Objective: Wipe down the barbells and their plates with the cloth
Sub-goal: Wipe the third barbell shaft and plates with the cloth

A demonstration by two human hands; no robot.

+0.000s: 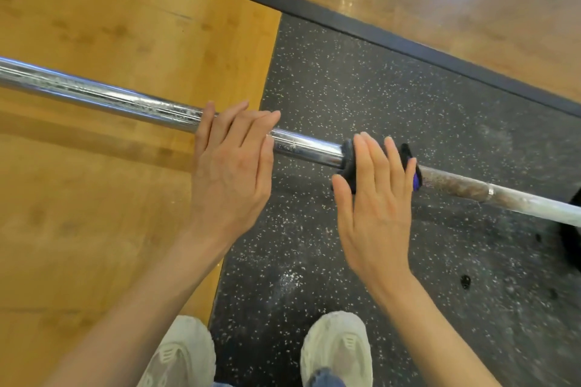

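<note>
Long chrome steel barbell runs diagonally L to R just above the floor, shiny sleeve on the L, thinner dull, rust-spotted shaft on the R. Dark black-and-purple cloth is wrapped round the bar right at the collar where sleeve meets shaft.

Right hand lies flat over the cloth, fingers straight, pressing it onto the bar, not curled round. Left hand rests on the sleeve just beside it, fingers extended over the top, steadying; no tight grip.

Judgement: step in hand = wiping the collar/shaft area. To do it well: curl the cloth fully round the bar, keep L hand bracing so the bar doesn't roll, stroke along the shaft twd the rusty part, rotate bar to reach the underside.

A black plate edge shows at far R, untouched.

Below: speckled black rubber mat, yellow wood floor, pale sneakers.

No readable brand, label or writing anywhere.
</note>
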